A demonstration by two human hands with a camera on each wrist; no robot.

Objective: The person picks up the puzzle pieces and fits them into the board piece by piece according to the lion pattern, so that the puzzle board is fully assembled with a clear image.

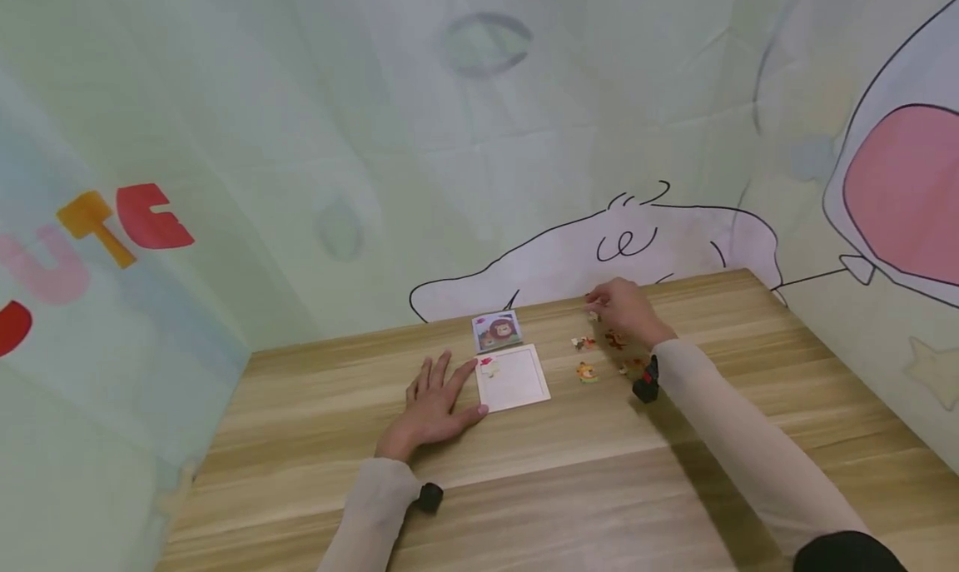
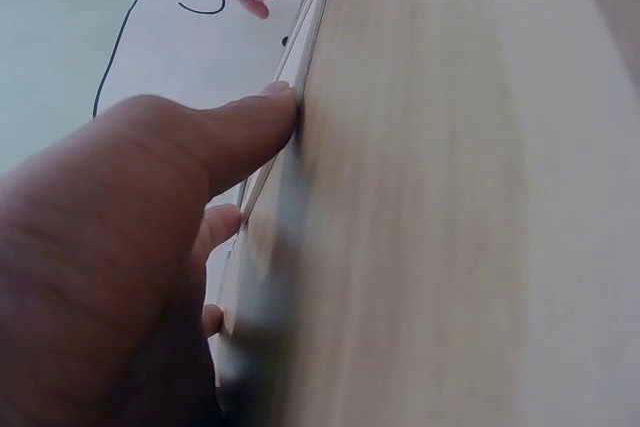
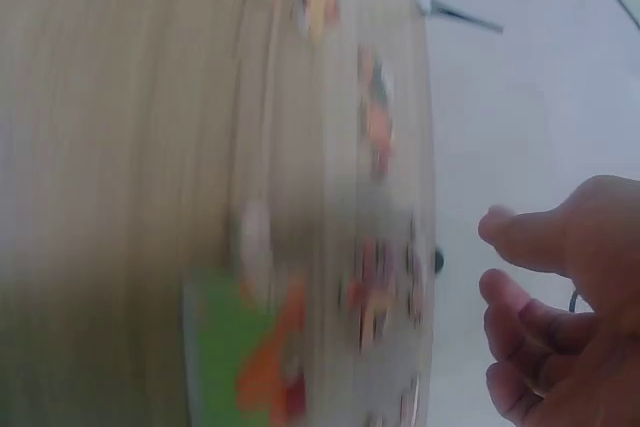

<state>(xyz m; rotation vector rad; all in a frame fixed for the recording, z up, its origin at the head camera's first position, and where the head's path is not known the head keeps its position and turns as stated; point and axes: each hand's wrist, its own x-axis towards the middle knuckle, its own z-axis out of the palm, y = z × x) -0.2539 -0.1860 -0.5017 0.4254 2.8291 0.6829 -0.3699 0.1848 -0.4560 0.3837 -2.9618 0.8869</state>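
A white square puzzle tray [image 1: 522,380] lies on the table with a puzzle piece [image 1: 489,365] in its upper left corner. My left hand [image 1: 434,401] rests at the tray's left side, fingers spread; in the left wrist view its thumb [image 2: 250,127] touches the tray's edge. Over the loose pieces at the back right is my right hand [image 1: 625,310]. Its thumb and fingers [image 3: 510,302] stand apart with nothing between them in the right wrist view. Below and around it lie several jigsaw pieces, among them an orange one [image 1: 587,373] and a green and orange one [image 3: 235,347], blurred.
Just behind the tray lies a picture card with a lion [image 1: 498,330]. The wooden table [image 1: 315,439] ends at the back against a printed cloth wall [image 1: 360,181]. Another cloth wall stands at the right.
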